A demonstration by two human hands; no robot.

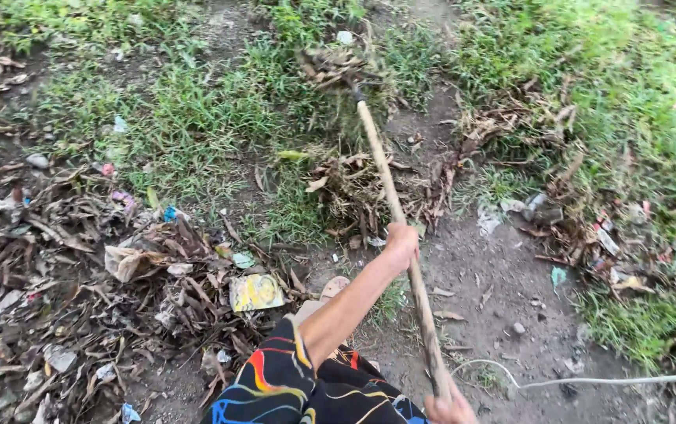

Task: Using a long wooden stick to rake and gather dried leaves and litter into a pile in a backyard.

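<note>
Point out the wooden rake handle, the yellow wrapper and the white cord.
wooden rake handle [389,184], head view, middle of the shaft.
yellow wrapper [255,292], head view, its flat centre.
white cord [612,381], head view, along its straight run.

Pole [391,200] runs from bottom centre-right up and away toward top centre, slanting left. Right hand [449,408] grips its near end at the bottom edge; left hand [401,242] grips it midway, further out. Far end of pole sits in a leaf clump [330,67] on the grass [189,118]. Second leaf clump [353,184] lies just left of the pole, between the two ends. Big litter heap [79,275] fills the left side, wrapper [255,292] on its right edge, near the foot [330,290]. Bare dirt [502,290] lies right of the pole. Cord [589,381] crosses the dirt at lower right. More debris [589,228] lies right, before the grass.
</note>
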